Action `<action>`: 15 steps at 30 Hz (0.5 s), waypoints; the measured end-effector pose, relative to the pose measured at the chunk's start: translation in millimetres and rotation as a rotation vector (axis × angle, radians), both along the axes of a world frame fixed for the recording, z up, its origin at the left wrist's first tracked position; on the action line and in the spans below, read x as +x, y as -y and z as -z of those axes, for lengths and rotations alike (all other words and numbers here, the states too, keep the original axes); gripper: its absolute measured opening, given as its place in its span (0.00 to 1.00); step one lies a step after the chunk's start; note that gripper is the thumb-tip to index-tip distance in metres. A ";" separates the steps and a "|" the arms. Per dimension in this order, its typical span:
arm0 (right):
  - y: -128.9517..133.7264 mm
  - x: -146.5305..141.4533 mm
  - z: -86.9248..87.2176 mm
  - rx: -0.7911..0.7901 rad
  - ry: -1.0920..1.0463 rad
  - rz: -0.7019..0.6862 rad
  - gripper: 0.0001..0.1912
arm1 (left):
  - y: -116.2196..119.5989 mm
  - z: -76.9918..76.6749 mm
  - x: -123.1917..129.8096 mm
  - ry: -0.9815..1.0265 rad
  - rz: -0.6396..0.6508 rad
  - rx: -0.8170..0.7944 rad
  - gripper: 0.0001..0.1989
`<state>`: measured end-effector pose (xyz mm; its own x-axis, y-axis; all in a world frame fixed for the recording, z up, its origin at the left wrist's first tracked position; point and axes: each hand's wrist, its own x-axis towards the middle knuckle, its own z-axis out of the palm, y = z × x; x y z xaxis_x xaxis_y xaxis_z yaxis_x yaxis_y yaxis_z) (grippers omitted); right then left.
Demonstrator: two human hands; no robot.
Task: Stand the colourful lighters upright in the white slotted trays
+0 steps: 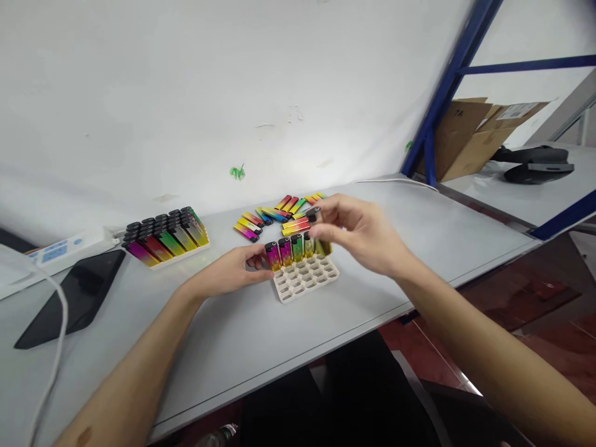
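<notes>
We are at a pale grey tabletop (242, 335) pushed up against a whitish wall (177, 93) with scuffs and green marks, and a blue metal frame (447, 93) rises at its right. In front of us, near the table's front edge, sits a white slotted tray (308, 278); lighters (285, 251) with black tops stand upright along its far row, two magenta-and-gold, then a green one and a yellowish one, while the nearer slots are bare. Our right hand (361, 233) pinches the black top of another lighter (315, 214) between thumb and fingers, over the right end of that row; we cannot tell whether its base sits in a slot. Our left hand (233, 270) is at the tray's left end, thumb by the edge and fingers curled beside the first magenta lighter, though we cannot tell how firmly it grips. Just behind the tray, loose lighters (288, 211) in red, yellow, green, blue and magenta lie flat in a rough spread. To the left, a second tray (179, 257) is packed with upright lighters. Beyond it, further left, we see a flat black device (77, 298), a white power strip (60, 248) and a white cable (60, 329). Past the frame, cardboard boxes (488, 133) and a black object (535, 164) rest on another surface.
</notes>
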<state>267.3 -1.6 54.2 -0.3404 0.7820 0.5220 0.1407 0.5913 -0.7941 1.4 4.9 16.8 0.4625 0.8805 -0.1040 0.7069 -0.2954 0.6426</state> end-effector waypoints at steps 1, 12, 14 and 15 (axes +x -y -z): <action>5.9 -7.2 1.6 -0.011 0.026 -0.044 0.11 | 0.4 0.1 0.1 0.018 0.014 -0.003 0.17; 13.5 -52.9 38.8 0.189 0.505 0.109 0.14 | 0.8 2.1 -2.1 0.085 0.059 -0.023 0.18; 13.3 -52.9 39.0 0.157 0.508 0.132 0.14 | 0.5 1.9 -1.8 0.087 0.060 -0.027 0.18; 13.2 -52.8 39.1 0.145 0.506 0.136 0.14 | 0.5 1.7 -1.6 0.088 0.057 -0.032 0.17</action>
<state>214.5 -14.8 15.1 -0.4781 0.7685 0.4253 0.5670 0.6398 -0.5188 -0.3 4.4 15.1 0.5203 0.8494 -0.0885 0.6303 -0.3121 0.7109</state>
